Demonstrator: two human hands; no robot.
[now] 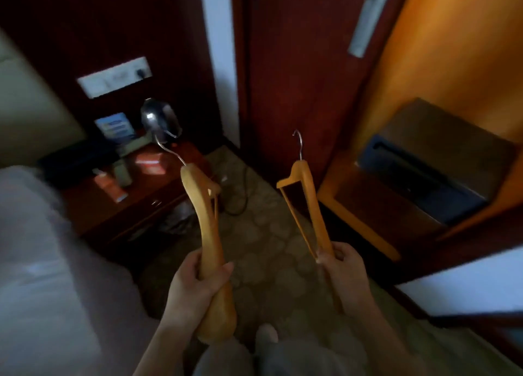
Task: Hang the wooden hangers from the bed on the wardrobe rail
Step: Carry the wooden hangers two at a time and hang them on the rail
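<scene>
I hold one wooden hanger in each hand above the patterned carpet, which serves as reference for all positions. Left hand: fingers wrapped closed around the lower arm of the left hanger, whose wood runs up and away from me, its metal hook pointing toward the far-left side of the carpet. Right hand: fingers pinched closed on one end of the right hanger, which stands nearly upright over the carpet's right half, hook topmost. The two hangers are apart, not touching. Left of the carpet lies the bed, blurred. Beyond it, at the carpet's far-left edge, stands a dark bedside table carrying small items and a metal kettle. Right of the carpet, a safe sits in an open lit compartment. At the carpet's far edge stands a dark wooden door.
</scene>
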